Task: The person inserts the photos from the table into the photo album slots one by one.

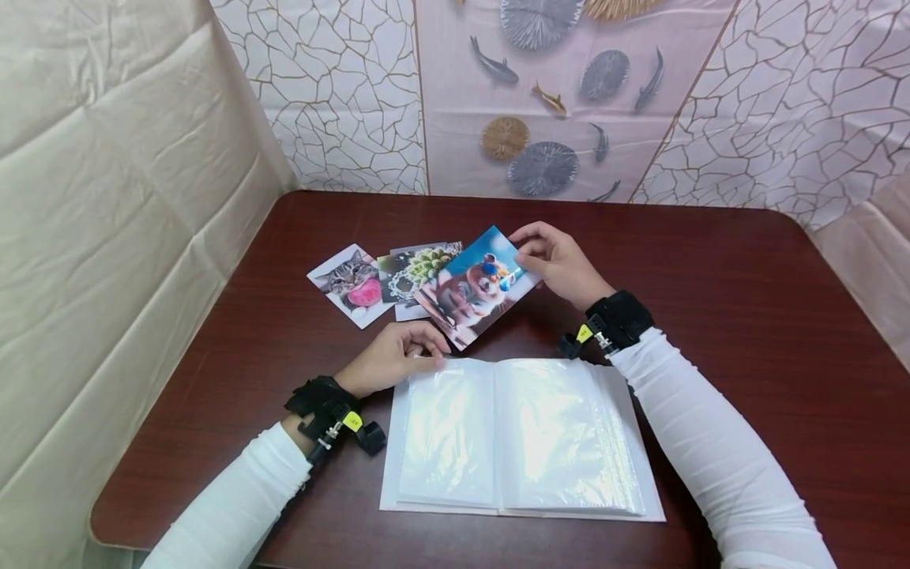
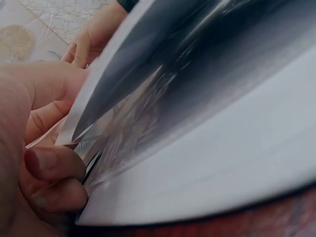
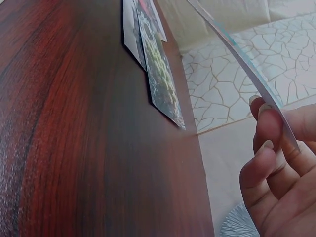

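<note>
My right hand [image 1: 565,265] pinches the right edge of a photo [image 1: 479,288] showing a small furry animal in sunglasses on a blue ground. In the right wrist view this photo [image 3: 247,61] is seen edge-on between thumb and fingers, raised off the table. An open photo album [image 1: 498,435] with clear, glossy pockets lies near the front. At its top left corner my left hand [image 1: 398,359] pinches a page; up close, the lifted clear pocket page [image 2: 163,94] stands apart from the white sheet [image 2: 197,173] under it, with fingers at the gap.
Behind the album, a cat photo [image 1: 353,286] and a succulent photo [image 1: 419,269] lie on the dark red table [image 1: 746,356], the latter over other prints. Pale cloth [image 1: 128,197] hangs at the left, and a patterned backdrop [image 1: 341,95] stands along the far edge.
</note>
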A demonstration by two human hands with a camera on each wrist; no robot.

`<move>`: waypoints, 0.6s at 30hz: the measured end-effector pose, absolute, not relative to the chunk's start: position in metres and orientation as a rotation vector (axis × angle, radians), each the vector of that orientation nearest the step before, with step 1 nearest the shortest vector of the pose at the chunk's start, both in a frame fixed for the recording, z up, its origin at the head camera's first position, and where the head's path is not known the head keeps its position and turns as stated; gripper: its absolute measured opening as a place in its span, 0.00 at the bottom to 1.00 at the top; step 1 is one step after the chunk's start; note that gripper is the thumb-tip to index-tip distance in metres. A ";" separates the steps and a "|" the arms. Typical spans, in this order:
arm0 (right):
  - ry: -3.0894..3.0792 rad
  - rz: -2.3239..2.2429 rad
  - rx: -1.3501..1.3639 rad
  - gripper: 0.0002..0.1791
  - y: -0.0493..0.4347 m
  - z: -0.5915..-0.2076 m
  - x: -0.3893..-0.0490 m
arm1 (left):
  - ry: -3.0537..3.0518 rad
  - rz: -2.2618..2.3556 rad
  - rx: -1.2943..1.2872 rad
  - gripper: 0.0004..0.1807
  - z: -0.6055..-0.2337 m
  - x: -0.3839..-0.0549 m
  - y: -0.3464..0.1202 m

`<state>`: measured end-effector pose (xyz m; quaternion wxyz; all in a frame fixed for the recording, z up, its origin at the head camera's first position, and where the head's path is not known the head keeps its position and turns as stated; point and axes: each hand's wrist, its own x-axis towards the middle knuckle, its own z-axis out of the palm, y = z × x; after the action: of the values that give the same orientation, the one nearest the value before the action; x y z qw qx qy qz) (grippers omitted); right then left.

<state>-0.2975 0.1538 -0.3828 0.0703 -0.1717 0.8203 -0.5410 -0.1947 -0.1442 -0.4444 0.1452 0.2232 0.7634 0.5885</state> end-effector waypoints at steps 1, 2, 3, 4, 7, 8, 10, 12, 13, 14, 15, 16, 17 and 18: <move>2.459 -1.628 -0.515 0.16 0.154 -0.383 -0.298 | 2.195 1.698 0.643 0.07 -0.445 -0.195 -0.145; 2.452 -1.627 -0.514 0.17 0.154 -0.383 -0.298 | 2.191 1.699 0.643 0.07 -0.445 -0.195 -0.145; 2.444 -1.626 -0.513 0.18 0.154 -0.383 -0.298 | 2.191 1.697 0.640 0.07 -0.445 -0.195 -0.145; 2.435 -1.625 -0.516 0.18 0.154 -0.384 -0.299 | 2.193 1.694 0.639 0.06 -0.445 -0.195 -0.146; 2.429 -1.616 -0.532 0.18 0.152 -0.385 -0.299 | 2.184 1.707 0.625 0.06 -0.444 -0.194 -0.146; 2.428 -1.614 -0.542 0.18 0.152 -0.386 -0.299 | 2.178 1.717 0.619 0.06 -0.443 -0.194 -0.146; 2.423 -1.608 -0.564 0.17 0.150 -0.387 -0.299 | 2.167 1.741 0.609 0.05 -0.442 -0.194 -0.145; 2.423 -1.593 -0.592 0.18 0.149 -0.388 -0.299 | 2.156 1.767 0.595 0.05 -0.442 -0.193 -0.145; 2.420 -1.590 -0.605 0.18 0.149 -0.388 -0.299 | 2.159 1.775 0.586 0.05 -0.442 -0.193 -0.146; 2.416 -1.590 -0.612 0.18 0.149 -0.389 -0.299 | 2.162 1.783 0.578 0.05 -0.442 -0.193 -0.146; 2.412 -1.592 -0.616 0.18 0.148 -0.389 -0.299 | 2.166 1.789 0.572 0.04 -0.442 -0.193 -0.146; 2.406 -1.597 -0.619 0.18 0.148 -0.389 -0.299 | 2.172 1.794 0.566 0.04 -0.442 -0.193 -0.146; 2.403 -1.600 -0.616 0.18 0.147 -0.389 -0.299 | 2.179 1.796 0.562 0.04 -0.442 -0.194 -0.146; 2.399 -1.610 -0.608 0.17 0.147 -0.389 -0.299 | 2.185 1.799 0.554 0.04 -0.442 -0.194 -0.146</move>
<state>-0.2991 0.1465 -0.3894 0.0944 -0.2049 0.8090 -0.5427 -0.1937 -0.1463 -0.4425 0.1286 0.1907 0.7513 0.6186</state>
